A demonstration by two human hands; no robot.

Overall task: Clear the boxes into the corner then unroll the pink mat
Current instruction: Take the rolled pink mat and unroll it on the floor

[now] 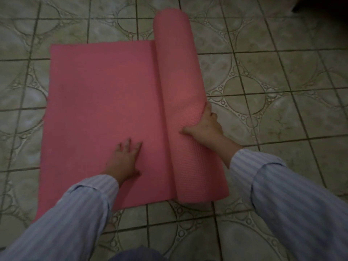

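The pink mat [101,102] lies partly unrolled on the tiled floor, its flat part spread to the left. The rolled part [177,72] stands as a thick cylinder along the flat part's right edge. My left hand [125,159] presses flat on the unrolled sheet near its front edge, fingers spread. My right hand [204,125] rests on the right side of the roll near its front end, fingers curved over it and thumb on top. No boxes are in view.
Patterned grey-green floor tiles [282,91] surround the mat on all sides. A dark object [323,4] sits at the top right corner. My striped sleeves cover the lower part of the view.
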